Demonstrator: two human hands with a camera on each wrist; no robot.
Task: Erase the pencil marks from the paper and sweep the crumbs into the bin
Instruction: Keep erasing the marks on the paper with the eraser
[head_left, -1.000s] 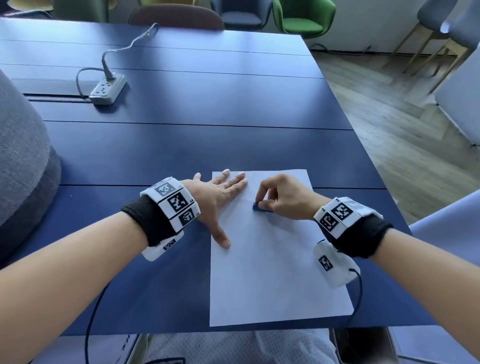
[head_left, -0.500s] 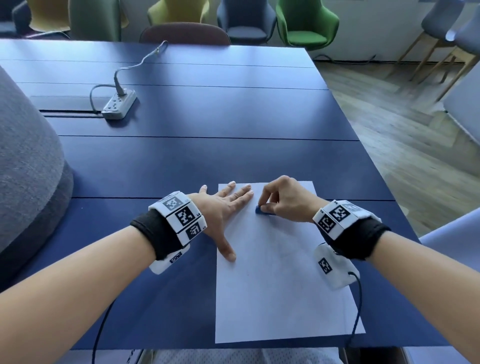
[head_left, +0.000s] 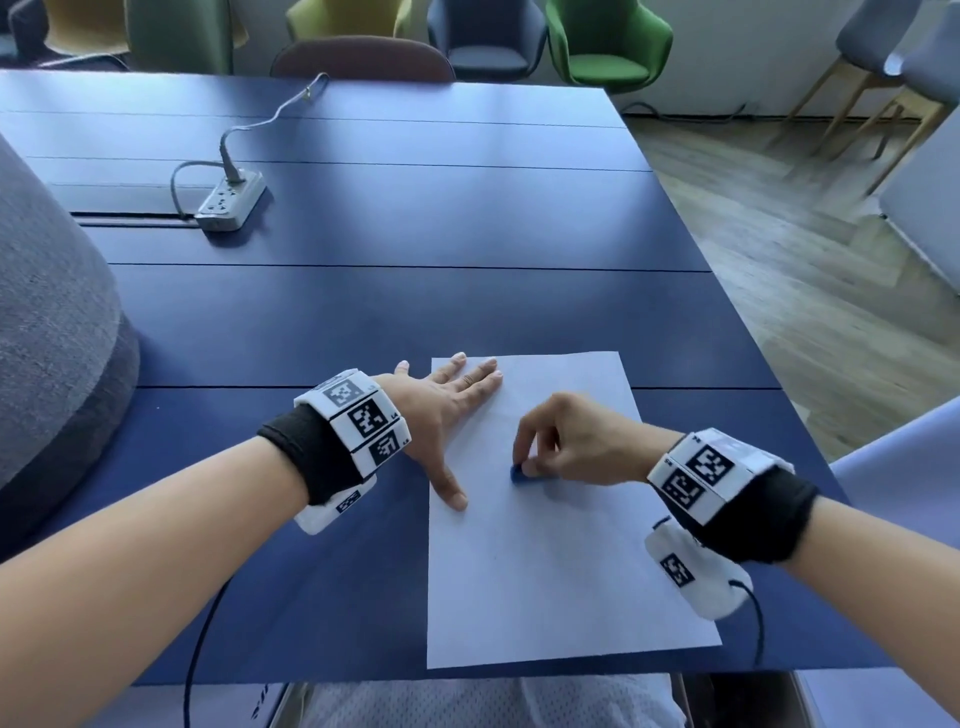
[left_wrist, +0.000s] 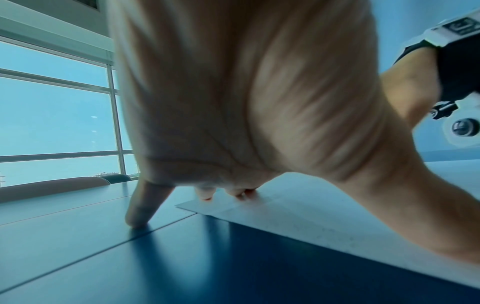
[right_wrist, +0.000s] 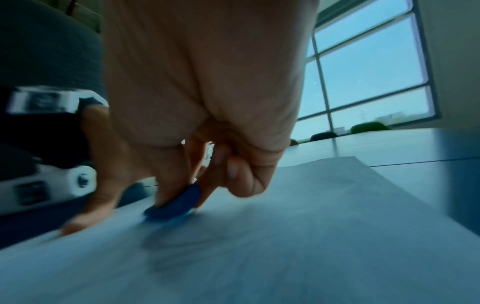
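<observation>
White paper (head_left: 561, 561) is lying lengthwise on the dark blue table (head_left: 363, 312), its near edge close to the table's near edge, probably so both arms can reach it easily. On its far left corner the left hand (head_left: 441, 415) is spreading flat, fingers straight and thumb stretched along the left margin, grasping nothing; judging by that pose, it is pinning the sheet so that rubbing does not drag or crumple it. Beside it, the right hand (head_left: 576, 441) is pinching a small blue eraser (head_left: 518, 474) between thumb and fingertips and pressing its edge onto the upper middle of the page. Faint grey pencil marks (right_wrist: 207, 253) are showing on the sheet nearer the wrist than the eraser, so erasing appears unfinished. No bin is appearing in any view, and crumbs are too fine to make out.
</observation>
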